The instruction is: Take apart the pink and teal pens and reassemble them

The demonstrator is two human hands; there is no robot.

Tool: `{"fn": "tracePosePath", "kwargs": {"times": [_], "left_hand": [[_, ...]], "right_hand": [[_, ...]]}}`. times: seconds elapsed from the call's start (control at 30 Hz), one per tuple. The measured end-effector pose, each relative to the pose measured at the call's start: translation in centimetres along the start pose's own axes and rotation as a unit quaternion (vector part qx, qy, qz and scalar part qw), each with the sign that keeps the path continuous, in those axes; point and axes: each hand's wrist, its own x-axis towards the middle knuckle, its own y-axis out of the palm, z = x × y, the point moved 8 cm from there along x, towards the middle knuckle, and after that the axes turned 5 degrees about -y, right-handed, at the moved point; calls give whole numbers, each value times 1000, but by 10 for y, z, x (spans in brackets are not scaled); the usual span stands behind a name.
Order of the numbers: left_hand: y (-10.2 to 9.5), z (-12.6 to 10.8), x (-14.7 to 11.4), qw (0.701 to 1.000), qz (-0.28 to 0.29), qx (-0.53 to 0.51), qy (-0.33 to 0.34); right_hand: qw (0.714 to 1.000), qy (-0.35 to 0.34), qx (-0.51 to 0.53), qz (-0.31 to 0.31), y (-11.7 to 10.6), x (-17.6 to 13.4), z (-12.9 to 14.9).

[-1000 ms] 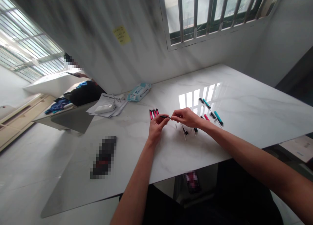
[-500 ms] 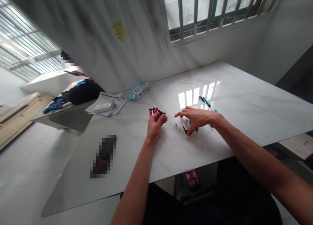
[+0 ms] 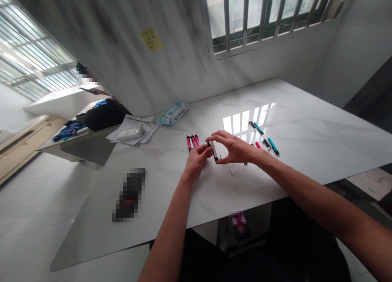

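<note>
My left hand (image 3: 196,162) is closed in a pinch on a small dark pen part (image 3: 209,144). Between the thumb and fingers of my right hand (image 3: 237,148) is a white and black pen barrel (image 3: 214,152), gripped near its two ends. The barrel is right beside the dark part; whether they join I cannot tell. Red pens (image 3: 193,141) lie in a row just behind my left hand. Thin white refills (image 3: 230,167) rest on the table below my right hand, and the hand hides some of the pieces there.
Teal pen barrels (image 3: 273,146) and a black pen part (image 3: 266,142) lie to the right on the marble table (image 3: 321,130). A wipes pack (image 3: 174,113) and papers (image 3: 112,135) are at the back left. A blurred dark object (image 3: 130,194) lies front left. Another person sits beyond.
My right hand has moved left from over the loose pieces and now holds a white and black barrel against my left hand. Pen parts it covered on the right now show.
</note>
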Motion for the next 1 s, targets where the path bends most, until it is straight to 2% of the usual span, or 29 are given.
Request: {"fn": "tracePosePath", "kwargs": {"times": [0.2, 0.37, 0.43, 0.57, 0.7, 0.8, 0.9, 1.0], "left_hand": [[2, -2, -1, 1000, 11, 7, 5], [-13, -4, 2, 997, -57, -41, 13], [-18, -5, 2, 995, -80, -52, 12], [-23, -7, 1, 994, -87, -58, 14], [-24, -8, 0, 994, -88, -56, 18], [-23, -9, 0, 995, -91, -25, 31], [-19, -12, 1, 994, -86, 26, 55], [-14, -12, 1, 993, -72, 64, 66]], "right_hand": [[1000, 4, 16, -2, 4, -1, -2], [999, 38, 2, -21, -16, -4, -20], [998, 62, -3, 23, -14, -8, -30], [986, 89, 17, 141, 5, -16, -41], [978, 94, 26, 183, 23, -19, -41], [983, 93, 18, 156, 26, -15, -41], [990, 119, 39, 61, 14, -11, -47], [984, 146, 95, -26, 3, -12, -53]]}}
